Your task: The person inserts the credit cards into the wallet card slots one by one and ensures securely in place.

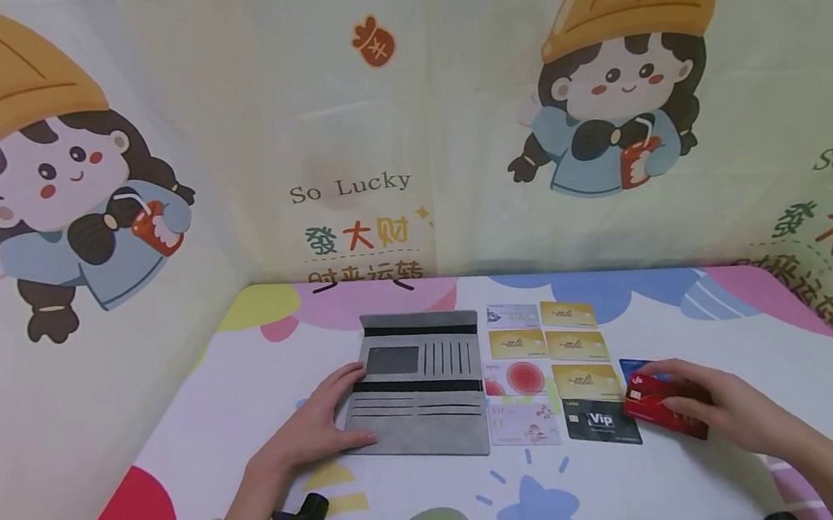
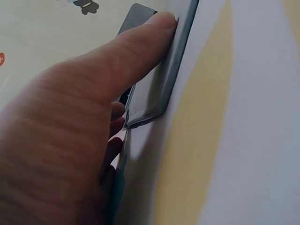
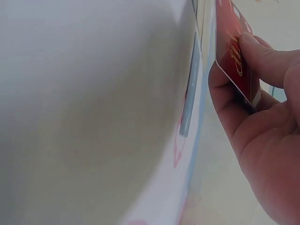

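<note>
L hand (image 1: 313, 422), thumb & fingers spread, rests on flat, rect. grey wallet (image 1: 426, 435); R hand (image 1: 735, 407) pinches thin, glossy red card (image 1: 650, 402) nr blk Vip card (image 1: 602, 426).

1 wallet (image 1: 423, 387), 1 left hand (image 1: 322, 420), 1 right hand (image 1: 735, 405). 4 gold cards (image 1: 585, 382), 1 silver card (image 1: 512, 315), 1 white-and-red card (image 1: 516, 378), 1 pale pink card (image 1: 524, 424), 1 black card (image 1: 602, 422), 1 red card (image 1: 652, 405), 1 blue card (image 1: 632, 366); 10 visible overall.

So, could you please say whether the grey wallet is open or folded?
Open: the grey wallet lies spread, its card slots showing and the left hand at its edge.
</note>
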Demonstrator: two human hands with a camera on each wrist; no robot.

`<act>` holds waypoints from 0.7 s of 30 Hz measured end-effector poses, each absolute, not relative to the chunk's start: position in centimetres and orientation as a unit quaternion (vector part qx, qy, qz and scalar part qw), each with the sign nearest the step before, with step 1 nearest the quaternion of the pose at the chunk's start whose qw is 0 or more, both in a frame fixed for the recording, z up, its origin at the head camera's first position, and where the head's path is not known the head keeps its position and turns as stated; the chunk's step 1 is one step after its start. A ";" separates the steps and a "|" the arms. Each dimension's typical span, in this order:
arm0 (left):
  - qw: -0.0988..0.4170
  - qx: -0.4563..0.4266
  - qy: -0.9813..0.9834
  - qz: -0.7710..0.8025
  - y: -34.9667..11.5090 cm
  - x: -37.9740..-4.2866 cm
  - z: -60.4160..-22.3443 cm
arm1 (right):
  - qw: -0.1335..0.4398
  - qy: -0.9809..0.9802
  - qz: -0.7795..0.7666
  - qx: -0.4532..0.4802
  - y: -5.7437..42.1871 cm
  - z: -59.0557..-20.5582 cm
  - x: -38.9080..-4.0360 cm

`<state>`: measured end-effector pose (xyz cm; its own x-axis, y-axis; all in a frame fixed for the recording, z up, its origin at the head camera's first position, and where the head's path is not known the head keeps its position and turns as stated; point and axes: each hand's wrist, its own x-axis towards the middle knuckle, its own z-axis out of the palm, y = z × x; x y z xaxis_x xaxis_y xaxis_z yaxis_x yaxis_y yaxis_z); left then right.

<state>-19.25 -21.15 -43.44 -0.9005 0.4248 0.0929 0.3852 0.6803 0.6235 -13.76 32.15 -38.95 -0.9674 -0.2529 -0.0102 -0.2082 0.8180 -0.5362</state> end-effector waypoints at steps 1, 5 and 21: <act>0.028 0.222 0.917 0.330 -21.2 -19.3 -43.4 | 0.037 0.953 -0.275 -0.122 32.0 -38.9 -13.8; 0.022 0.232 0.920 0.316 -21.3 -19.4 -43.3 | 0.021 0.951 -0.277 -0.135 31.5 -38.7 -14.2; 0.065 0.242 0.919 0.304 -22.2 -19.7 -42.7 | 0.053 0.926 -0.346 -0.141 28.2 -37.2 -16.2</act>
<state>-19.70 -22.19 -42.73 -0.8742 0.4848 0.0269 0.4052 0.6978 0.5906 -16.25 28.18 -37.24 -0.9544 -0.2986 -0.0004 -0.2252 0.7206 -0.6558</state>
